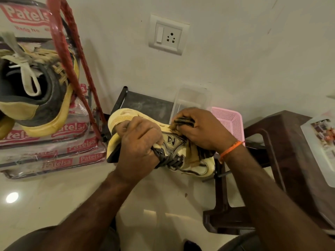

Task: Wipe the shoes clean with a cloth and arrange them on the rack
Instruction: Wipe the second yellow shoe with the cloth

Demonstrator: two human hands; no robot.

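From the head camera, we judge the step in hand to be wiping the side of the cream sneaker (pixel 174 142), held in the air over the pale floor (pixel 54 196), in front of a low dark rack (pixel 145 104) by the wall.

To do it well, we would keep the shoe braced firmly while the cloth (pixel 183 122) travels along the upper and down to the sole edge, turning the shoe so each panel faces the wiping hand, and refolding the cloth once a face looks soiled. Pressure should stay moderate near the laces, which could snag the cloth.

Our left hand (pixel 139 140) wraps the heel end of the shoe, its fingers (pixel 154 142) curled tight over the collar and the dark laces, thumb side toward the yellowed sole. Our right hand (pixel 199 131), an orange band at its wrist, clutches the bunched brown-and-tan cloth and presses it against the shoe's side and toe end; its fingers are curled round the cloth. Both forearms reach forward and converge on the shoe.

A second sneaker (pixel 36 91) of the same colouring sits high at the left, beside a red frame (pixel 72 69); what carries it we cannot tell. A pink basket (pixel 230 124) lies just behind the right hand.
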